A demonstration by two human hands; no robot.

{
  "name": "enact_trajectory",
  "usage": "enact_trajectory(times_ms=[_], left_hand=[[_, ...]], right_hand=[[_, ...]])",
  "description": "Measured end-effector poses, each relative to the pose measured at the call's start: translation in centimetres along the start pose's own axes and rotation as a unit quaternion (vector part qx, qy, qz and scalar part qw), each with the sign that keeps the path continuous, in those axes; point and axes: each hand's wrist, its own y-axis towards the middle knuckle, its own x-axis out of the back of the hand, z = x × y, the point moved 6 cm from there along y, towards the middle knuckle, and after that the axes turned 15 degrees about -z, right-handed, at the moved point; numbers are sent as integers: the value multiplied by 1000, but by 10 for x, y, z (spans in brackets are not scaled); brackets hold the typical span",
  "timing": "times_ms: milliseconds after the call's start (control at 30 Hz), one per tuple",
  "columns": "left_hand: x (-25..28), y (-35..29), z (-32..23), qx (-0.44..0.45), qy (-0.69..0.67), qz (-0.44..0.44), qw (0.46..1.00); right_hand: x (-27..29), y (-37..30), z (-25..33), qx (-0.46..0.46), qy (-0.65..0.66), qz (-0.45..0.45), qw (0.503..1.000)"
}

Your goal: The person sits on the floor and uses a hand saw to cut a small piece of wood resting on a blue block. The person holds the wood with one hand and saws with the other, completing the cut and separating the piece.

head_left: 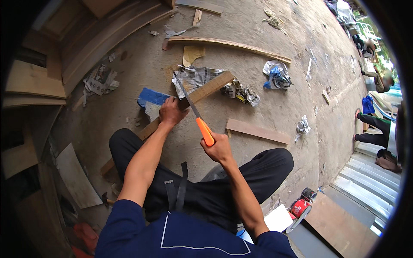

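Observation:
My right hand (pixel 218 148) is wrapped round the orange handle of a handsaw (pixel 205 131). The saw's dark blade slants up and to the left, across a long wooden beam (pixel 211 90). My left hand (pixel 172 113) grips this beam just left of the blade. The beam runs diagonally from beside my left knee to the upper right, over crumpled newspaper (pixel 197 77). A blue block (pixel 151 98) lies close to my left hand. Whether the blade has cut into the wood is too small to tell.
Beyond the newspaper lies a long wooden strip (pixel 232 45); a flat board (pixel 258 131) is right of the saw. Wooden furniture (pixel 86 51) stands at the left. A hammer (pixel 107 199) is by my left elbow, a red-and-black power tool (pixel 300 207) at lower right. People are at far right.

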Motion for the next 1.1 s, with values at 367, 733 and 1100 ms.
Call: enact_trajectory(times_ms=[367,733,1100], left_hand=[[-5,-1,3,-6,-5,2,1000],[1,0,6,2,5,8,1000],[2,4,5,-2,-14,13,1000]], right_hand=[[28,-11,10,-14,-5,14,1000],[44,-37,16,-41,23,18,999],[29,-25,7,40,8,0,999]])
